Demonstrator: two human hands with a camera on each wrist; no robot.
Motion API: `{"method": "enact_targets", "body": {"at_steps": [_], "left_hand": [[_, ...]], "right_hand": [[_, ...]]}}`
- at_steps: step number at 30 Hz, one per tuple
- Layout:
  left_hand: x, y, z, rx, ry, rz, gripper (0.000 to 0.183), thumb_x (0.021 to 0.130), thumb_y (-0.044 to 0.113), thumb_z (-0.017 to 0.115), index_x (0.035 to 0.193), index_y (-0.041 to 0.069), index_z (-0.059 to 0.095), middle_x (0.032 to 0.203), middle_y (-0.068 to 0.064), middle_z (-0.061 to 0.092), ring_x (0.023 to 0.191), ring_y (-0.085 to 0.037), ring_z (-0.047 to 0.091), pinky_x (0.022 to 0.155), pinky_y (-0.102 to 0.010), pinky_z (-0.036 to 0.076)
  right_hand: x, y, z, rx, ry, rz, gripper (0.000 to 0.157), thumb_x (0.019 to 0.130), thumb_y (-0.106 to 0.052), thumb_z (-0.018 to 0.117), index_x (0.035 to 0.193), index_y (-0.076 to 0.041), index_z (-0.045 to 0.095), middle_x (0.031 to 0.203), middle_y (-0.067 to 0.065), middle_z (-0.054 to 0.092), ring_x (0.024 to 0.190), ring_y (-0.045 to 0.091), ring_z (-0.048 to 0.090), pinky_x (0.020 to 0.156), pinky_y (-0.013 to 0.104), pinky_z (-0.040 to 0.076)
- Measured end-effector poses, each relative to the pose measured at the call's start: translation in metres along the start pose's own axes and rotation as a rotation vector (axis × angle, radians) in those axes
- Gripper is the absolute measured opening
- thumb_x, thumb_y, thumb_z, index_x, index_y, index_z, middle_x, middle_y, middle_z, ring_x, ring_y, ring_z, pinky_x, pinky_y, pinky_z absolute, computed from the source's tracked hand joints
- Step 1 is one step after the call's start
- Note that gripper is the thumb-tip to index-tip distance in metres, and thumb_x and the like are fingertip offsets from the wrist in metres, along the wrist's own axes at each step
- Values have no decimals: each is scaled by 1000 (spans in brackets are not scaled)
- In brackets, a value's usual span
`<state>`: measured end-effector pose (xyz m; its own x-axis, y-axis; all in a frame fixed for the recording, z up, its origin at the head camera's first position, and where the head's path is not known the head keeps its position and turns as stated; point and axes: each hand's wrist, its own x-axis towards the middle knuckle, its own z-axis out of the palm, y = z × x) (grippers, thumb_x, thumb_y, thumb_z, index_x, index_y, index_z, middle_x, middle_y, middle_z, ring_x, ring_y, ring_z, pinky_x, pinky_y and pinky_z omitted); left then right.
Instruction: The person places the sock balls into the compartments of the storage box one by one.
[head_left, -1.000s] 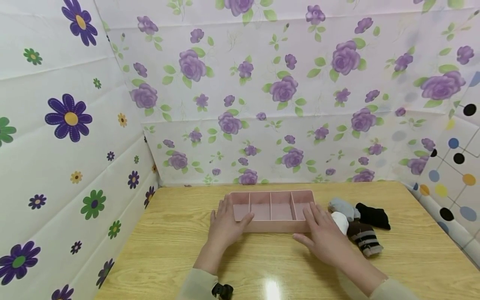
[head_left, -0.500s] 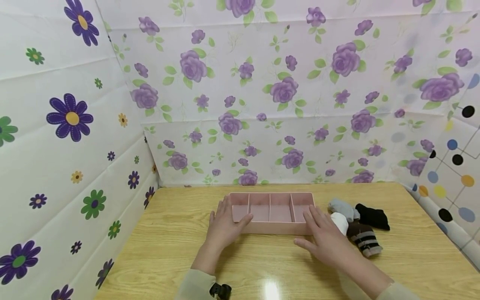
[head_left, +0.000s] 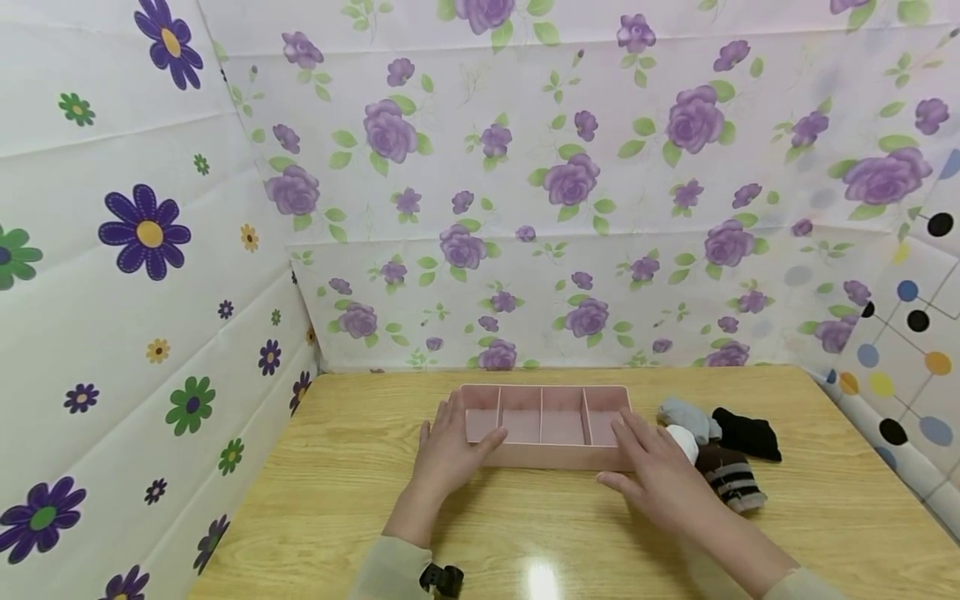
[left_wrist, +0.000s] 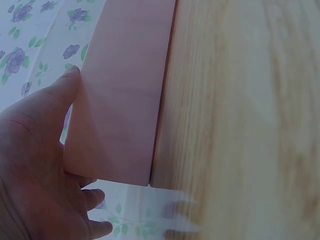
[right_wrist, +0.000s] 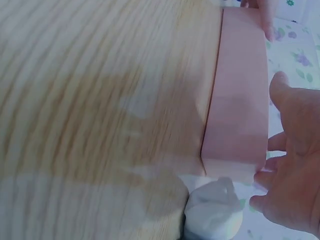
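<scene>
A pink box [head_left: 551, 456] with several compartments in a row lies lengthwise on the table, nothing in it. At its left end is my left hand [head_left: 446, 450], fingers extended along the end and thumb touching the front rim; in the left wrist view the thumb [left_wrist: 70, 82] meets the upper edge. My right hand [head_left: 663, 483] is at the right end, fingertips by the corner, thumb held away from the front wall. Beside that hand lie rolled socks: white [right_wrist: 212, 212], grey [head_left: 686, 418], black [head_left: 750, 435], and brown with striped cuff [head_left: 735, 482].
The wooden table [head_left: 330, 500] backs onto a flower-printed sheet [head_left: 420, 317]. More printed sheets stand to the left and right. A dark band with a small device [head_left: 442, 579] sits on the left wrist.
My right hand has shifted slightly to the right, its thumb a little farther from the box's front wall. The left hand, box and socks look the same.
</scene>
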<state>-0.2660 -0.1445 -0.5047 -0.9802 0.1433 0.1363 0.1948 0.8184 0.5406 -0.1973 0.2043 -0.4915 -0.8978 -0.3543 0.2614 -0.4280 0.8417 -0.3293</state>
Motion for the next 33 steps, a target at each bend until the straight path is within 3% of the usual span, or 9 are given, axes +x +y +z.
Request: {"method": "enact_targets", "body": {"at_steps": [4, 12, 20, 26, 33], "left_hand": [[0, 0, -1, -7, 1, -1, 116, 101, 80, 58, 177, 3, 16, 182, -17, 18, 168, -42, 17, 130, -73, 12], [1, 1, 0, -12, -6, 0, 116, 100, 81, 59, 177, 5, 16, 182, -17, 19, 167, -41, 19, 129, -75, 12], [2, 0, 0, -21, -8, -4, 117, 100, 81, 60, 177, 5, 16, 182, -18, 21, 167, -41, 20, 129, -74, 11], [2, 0, 0, -18, -1, -4, 116, 100, 80, 60, 177, 4, 17, 181, -19, 23, 167, -42, 22, 129, -74, 11], [0, 1, -1, -26, -3, -1, 116, 100, 78, 62, 177, 3, 17, 181, -19, 23, 166, -42, 22, 129, -74, 11]], "right_hand": [[2, 7, -3, -6, 29, -7, 88, 106, -52, 72, 169, 0, 40, 174, 27, 35, 151, 48, 47, 124, 75, 24], [3, 29, -10, -35, 52, 17, 93, 105, -53, 72, 171, 1, 35, 174, 29, 33, 155, 56, 35, 123, 79, 21], [-1, 46, -21, -55, 61, 93, 96, 104, -52, 75, 170, 5, 34, 173, 29, 35, 157, 52, 34, 126, 78, 13], [-6, 61, -25, -62, 64, 122, 100, 101, -53, 78, 169, 7, 35, 169, 32, 38, 152, 55, 39, 124, 80, 16], [-13, 83, -25, -74, 19, 156, 109, 97, -63, 78, 169, 6, 34, 168, 35, 39, 154, 57, 33, 123, 80, 13]]}}
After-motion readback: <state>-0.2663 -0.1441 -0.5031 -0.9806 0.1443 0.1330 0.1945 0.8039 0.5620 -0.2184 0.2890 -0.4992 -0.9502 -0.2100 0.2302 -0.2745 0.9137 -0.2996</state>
